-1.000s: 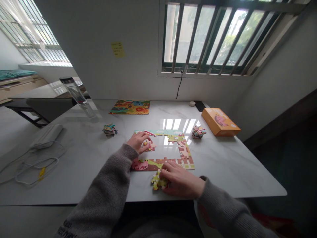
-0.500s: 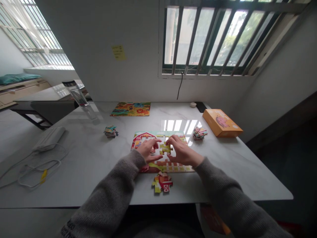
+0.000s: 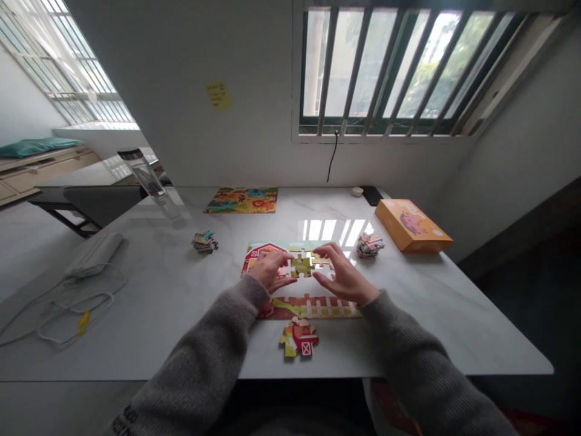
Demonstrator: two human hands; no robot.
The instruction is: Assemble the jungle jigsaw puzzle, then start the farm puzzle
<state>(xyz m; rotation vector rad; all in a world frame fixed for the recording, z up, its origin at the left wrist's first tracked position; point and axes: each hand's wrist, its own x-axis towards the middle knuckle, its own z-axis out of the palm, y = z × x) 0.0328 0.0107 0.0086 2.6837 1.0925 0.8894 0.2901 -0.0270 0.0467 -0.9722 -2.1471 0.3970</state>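
Note:
My left hand (image 3: 270,270) rests over the far-left part of a jigsaw puzzle (image 3: 308,309), with its fingertips at the left side of a yellow-green piece (image 3: 302,265). My right hand (image 3: 342,275) hovers just right of that piece, fingers apart and holding nothing. The puzzle's barn corner and top edge lie beyond my hands, and a fence strip runs along its near side. Between that strip and the table's near edge lies a loose cluster of joined pieces (image 3: 298,339) showing a red barn door. My hands hide part of the puzzle.
Small stacks of puzzle pieces (image 3: 204,241) (image 3: 369,246) flank the puzzle on the white marble table (image 3: 436,303). Farther back are a colourful animal puzzle (image 3: 240,200), an orange box (image 3: 412,226), a phone (image 3: 372,195), and a clear bottle (image 3: 143,172). A white device (image 3: 95,254) and cable (image 3: 77,318) lie left.
My hands have moved from the near side to the puzzle's middle. My right hand has since lifted off the yellow-green piece and moved right. The loose cluster now lies uncovered.

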